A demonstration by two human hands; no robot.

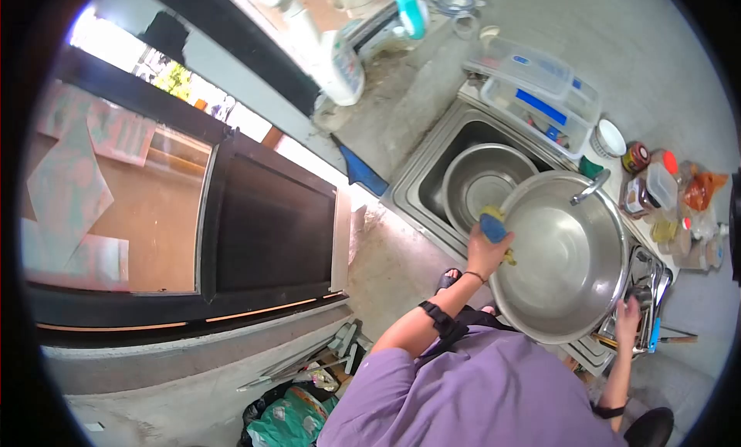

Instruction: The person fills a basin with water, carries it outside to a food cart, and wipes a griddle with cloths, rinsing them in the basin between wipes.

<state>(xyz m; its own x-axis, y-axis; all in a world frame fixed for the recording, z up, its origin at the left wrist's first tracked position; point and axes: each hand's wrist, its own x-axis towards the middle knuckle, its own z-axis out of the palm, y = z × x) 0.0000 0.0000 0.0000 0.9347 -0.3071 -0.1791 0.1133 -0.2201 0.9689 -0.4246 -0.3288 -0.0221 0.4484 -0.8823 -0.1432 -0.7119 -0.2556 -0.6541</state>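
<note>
From the head view: grasping a sponge (492, 228) in the left hand (485, 254) with fingers curled round it, at the left rim of a large basin (559, 254), right of centre. Apparently mid-scrub, partly over a sink (405, 189) with a smaller bowl (482, 188) inside. Right hand (628, 316), lower right, near the opposite rim; cannot tell whether clenched there. Judging onward, calls for steadying the basin and pressing sponge to metal.

The sponge (492, 229) at centre is blue and yellow; the basin (552, 254) right of centre, silver-grey; the shirt (478, 385) at the bottom, purple.
</note>
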